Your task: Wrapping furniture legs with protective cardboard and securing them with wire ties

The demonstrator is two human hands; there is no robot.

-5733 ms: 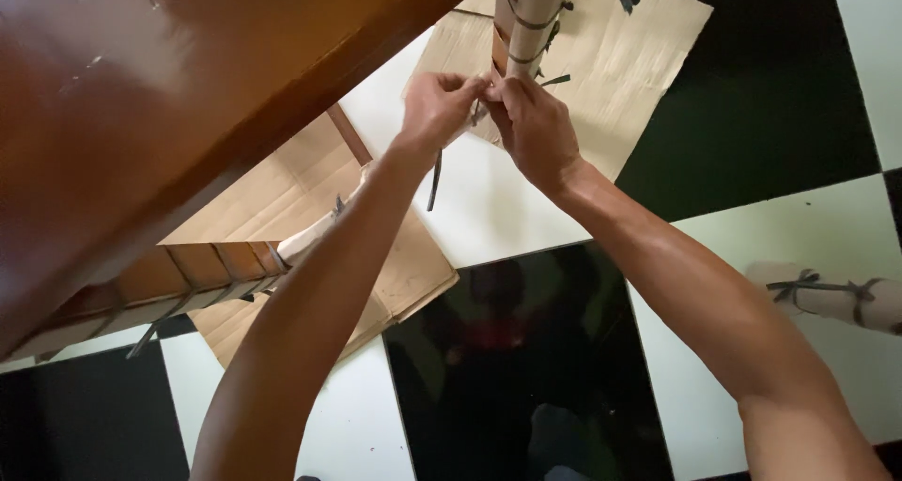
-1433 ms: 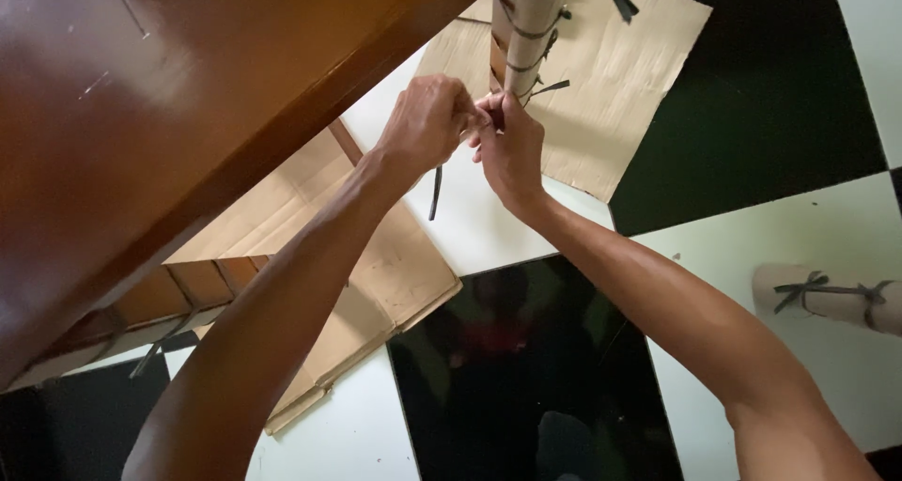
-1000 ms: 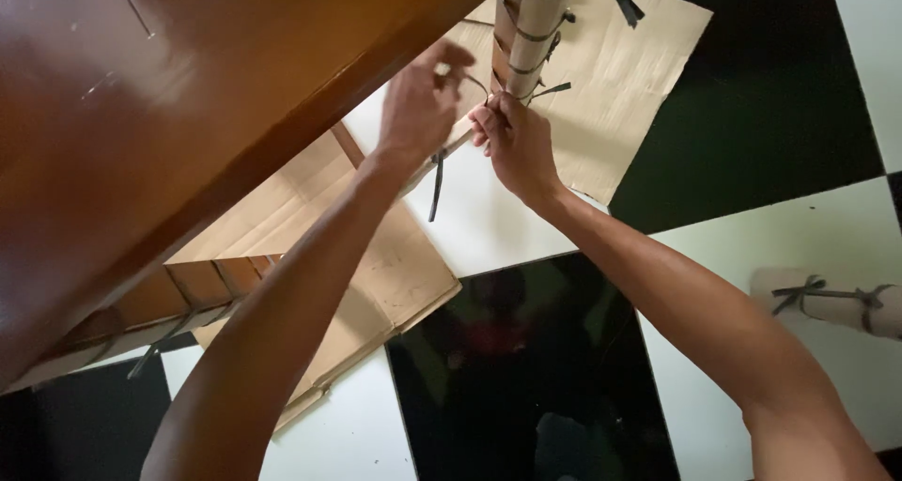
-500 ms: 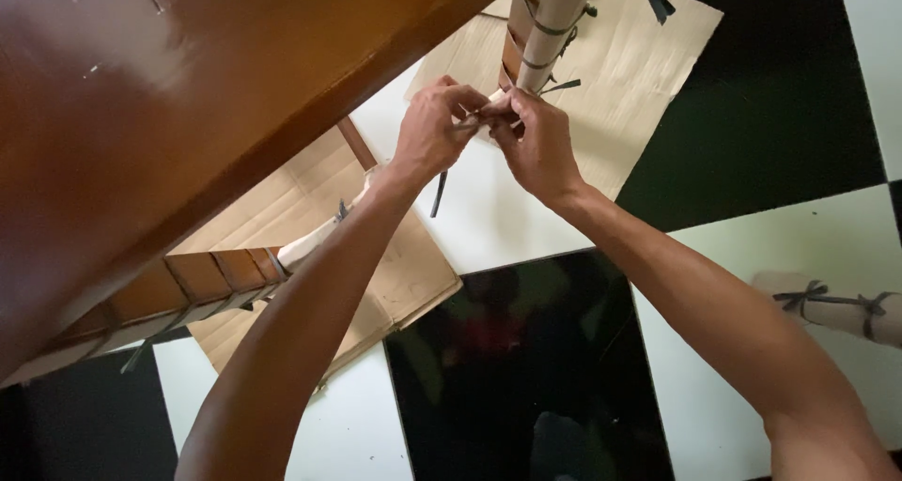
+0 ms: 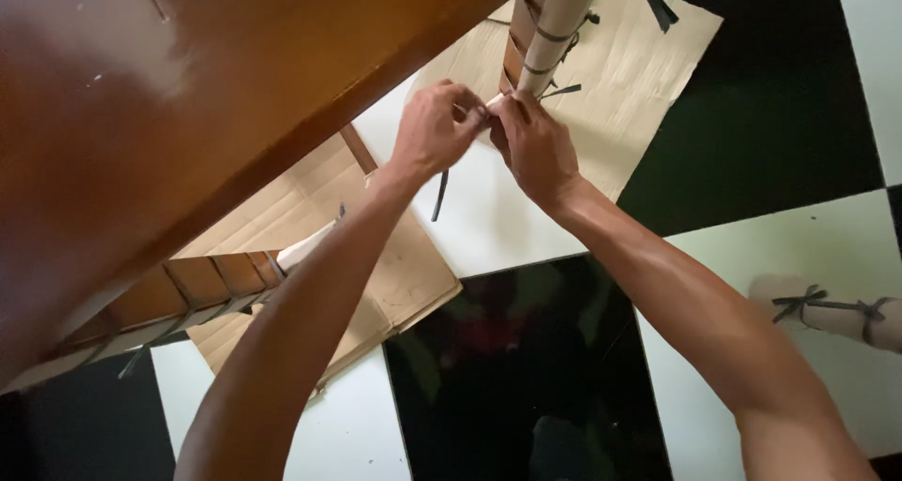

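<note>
A furniture leg wrapped in pale cardboard and tied with several dark straps rises at the top centre. My left hand and my right hand meet at its lower part, fingertips pinched together on a dark strap whose loose end hangs down below my left hand. The knot itself is hidden by my fingers. Another strap end sticks out to the right of the leg.
A glossy brown wooden tabletop fills the upper left. Flat cardboard sheets lie on the black and white tiled floor. Another wrapped, tied leg runs at lower left; a further one sits at the right edge.
A second ago my left hand was raised beside the leg pulling the strap; now both hands are back together, pinching the strap at the leg.
</note>
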